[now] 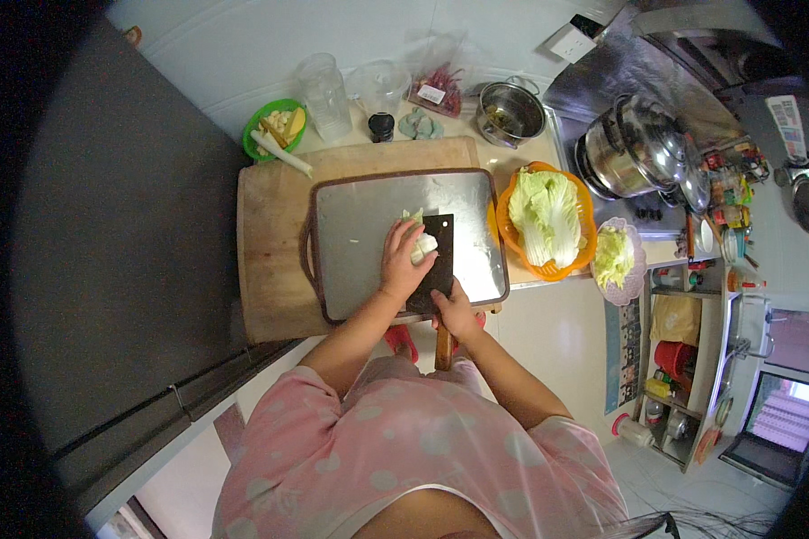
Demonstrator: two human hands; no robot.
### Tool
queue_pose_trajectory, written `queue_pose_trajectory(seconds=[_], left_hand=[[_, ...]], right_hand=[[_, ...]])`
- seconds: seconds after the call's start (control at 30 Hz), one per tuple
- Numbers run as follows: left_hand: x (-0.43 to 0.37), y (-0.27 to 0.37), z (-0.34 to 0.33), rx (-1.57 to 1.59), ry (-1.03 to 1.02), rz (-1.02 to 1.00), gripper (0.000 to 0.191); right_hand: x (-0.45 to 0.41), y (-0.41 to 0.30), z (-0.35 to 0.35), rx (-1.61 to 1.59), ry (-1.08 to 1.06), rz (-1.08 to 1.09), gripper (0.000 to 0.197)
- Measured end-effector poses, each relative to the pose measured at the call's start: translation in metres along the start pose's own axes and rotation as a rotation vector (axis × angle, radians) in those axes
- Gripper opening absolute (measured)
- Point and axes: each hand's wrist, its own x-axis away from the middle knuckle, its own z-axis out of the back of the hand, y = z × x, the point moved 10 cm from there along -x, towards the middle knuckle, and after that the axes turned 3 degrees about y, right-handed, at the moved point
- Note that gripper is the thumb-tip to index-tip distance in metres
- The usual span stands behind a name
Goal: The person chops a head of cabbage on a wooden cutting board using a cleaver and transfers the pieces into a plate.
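On a metal-faced cutting board with a brown rim point(350, 202), my left hand point(402, 261) rests with its fingers curved around cut pieces of pale cabbage point(423, 248). My right hand point(456, 311) grips a cleaver near where its wooden handle point(444, 347) meets the dark blade point(439, 269). The blade lies flat over the board, its far part beside the cabbage pieces and under my left fingertips. An orange plastic basket point(586, 252) to the right holds large Chinese cabbage leaves point(546, 215).
A wooden board point(270, 256) lies beneath the metal-faced one. Behind stand a green bowl point(249, 143), a clear jug point(327, 101) and a steel pot point(512, 111). Right are a pink basket point(630, 290) with leaves and a lidded steel pot point(627, 148) on the stove.
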Motion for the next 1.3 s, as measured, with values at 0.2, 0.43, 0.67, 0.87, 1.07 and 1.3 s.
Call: queue_pose_trajectory(seconds=[0.2,0.43,0.67,0.87,1.07,1.3], left_hand=[[-0.002,-0.004,-0.004,0.177,0.118,0.164,0.046],[-0.008,0.026,-0.020,0.244,0.196,0.174,0.042],[-0.035,0.119,-0.091,0.395,0.167,0.086,0.042],[-0.047,0.228,-0.209,0.531,-0.007,-0.011,0.040],[-0.026,0.311,-0.323,0.513,-0.229,-0.107,0.035],[-0.017,0.338,-0.399,0.388,-0.357,-0.271,0.035]], right_hand=[[-0.013,0.003,-0.002,-0.032,-0.022,0.079,0.029],[-0.019,-0.005,0.032,0.068,-0.036,0.247,0.024],[0.018,-0.053,0.132,-0.070,0.067,0.144,0.026],[0.051,-0.068,0.270,-0.151,0.269,0.195,0.027],[0.083,-0.050,0.388,-0.232,0.452,0.175,0.025],[0.074,-0.022,0.454,-0.288,0.502,0.132,0.027]])
